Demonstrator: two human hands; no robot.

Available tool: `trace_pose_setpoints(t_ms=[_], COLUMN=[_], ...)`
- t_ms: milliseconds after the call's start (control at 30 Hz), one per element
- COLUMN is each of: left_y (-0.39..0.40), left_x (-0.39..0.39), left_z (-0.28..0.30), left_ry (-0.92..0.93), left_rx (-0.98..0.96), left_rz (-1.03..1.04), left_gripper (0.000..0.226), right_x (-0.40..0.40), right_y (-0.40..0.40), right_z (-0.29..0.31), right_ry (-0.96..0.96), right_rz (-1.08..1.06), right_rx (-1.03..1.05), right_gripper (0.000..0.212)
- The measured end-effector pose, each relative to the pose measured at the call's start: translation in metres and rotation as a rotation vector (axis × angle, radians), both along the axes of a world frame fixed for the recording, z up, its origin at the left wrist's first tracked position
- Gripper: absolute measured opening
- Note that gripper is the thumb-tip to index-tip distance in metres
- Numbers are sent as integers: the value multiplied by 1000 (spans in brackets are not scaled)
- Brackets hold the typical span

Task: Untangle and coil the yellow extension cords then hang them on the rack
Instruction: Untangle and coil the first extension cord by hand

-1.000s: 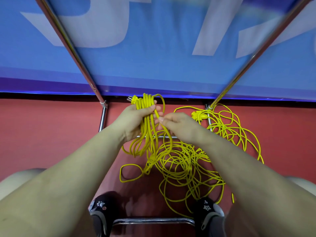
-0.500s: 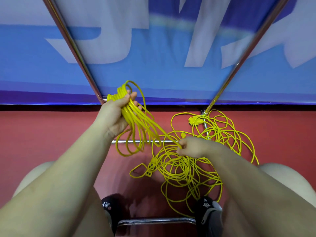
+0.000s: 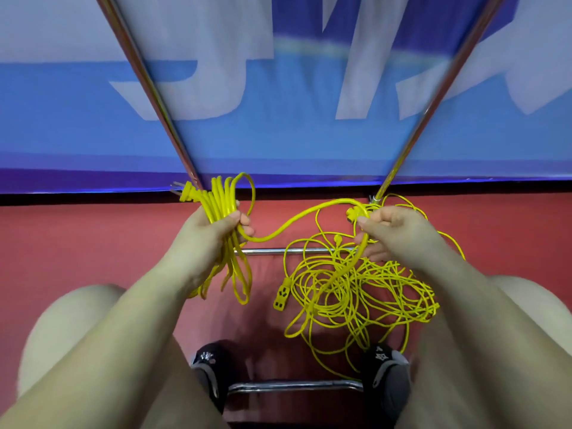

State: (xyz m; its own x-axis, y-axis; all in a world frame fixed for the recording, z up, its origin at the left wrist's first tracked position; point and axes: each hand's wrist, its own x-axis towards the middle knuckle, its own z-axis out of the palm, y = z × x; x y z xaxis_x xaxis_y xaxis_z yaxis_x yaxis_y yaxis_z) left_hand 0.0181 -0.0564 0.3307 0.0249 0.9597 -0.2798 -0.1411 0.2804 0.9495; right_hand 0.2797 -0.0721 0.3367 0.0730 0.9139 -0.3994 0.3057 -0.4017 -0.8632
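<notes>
**Cord bundle in one hand, loose strand in the other**

Fingers of the left hand (image 3: 207, 233) are curled tight around a bundle of yellow cord loops (image 3: 218, 205), thumb pressed over the top of them. The loops stand up above the fist and hang down below it, in front of the left forearm. A yellow plug (image 3: 187, 193) with metal prongs sticks out of the bundle at its upper left.

From this fist one thick strand (image 3: 297, 221) runs in a low curve to the right hand (image 3: 393, 233). The right hand pinches the strand between thumb and fingers, and the strand bends down from there into the pile.

The tangled pile of yellow cord (image 3: 356, 289) lies on the red floor (image 3: 77, 243), under and just beside the right hand. A yellow socket end (image 3: 281, 297) lies at the left edge of the pile.

A horizontal metal bar (image 3: 266, 251) of the rack crosses between the two hands, near the floor. Two slanted metal poles (image 3: 148, 85) rise from it against a blue banner (image 3: 294, 134). The person's black shoes (image 3: 209, 370) stand on either side of a lower bar (image 3: 294, 386).
</notes>
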Motion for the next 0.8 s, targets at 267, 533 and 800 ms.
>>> trace_pose_setpoints(t_ms=[267,533,800], left_y=[-51,-57,-28], left_x=[26,44,55], left_z=[-5,-42,-59], left_ry=[124,253,242], left_rx=[-46,-112,-143], left_rz=[-119,-364,-407], left_gripper=[6,21,23], right_x=[-19,-33,-31], right_y=[-34,-33,-7], right_z=[12,-18,-41], right_ry=[372,793,1037], right_rz=[-144,-320,-349], right_rx=[-177,-309,-226], right_gripper=[15,11,14])
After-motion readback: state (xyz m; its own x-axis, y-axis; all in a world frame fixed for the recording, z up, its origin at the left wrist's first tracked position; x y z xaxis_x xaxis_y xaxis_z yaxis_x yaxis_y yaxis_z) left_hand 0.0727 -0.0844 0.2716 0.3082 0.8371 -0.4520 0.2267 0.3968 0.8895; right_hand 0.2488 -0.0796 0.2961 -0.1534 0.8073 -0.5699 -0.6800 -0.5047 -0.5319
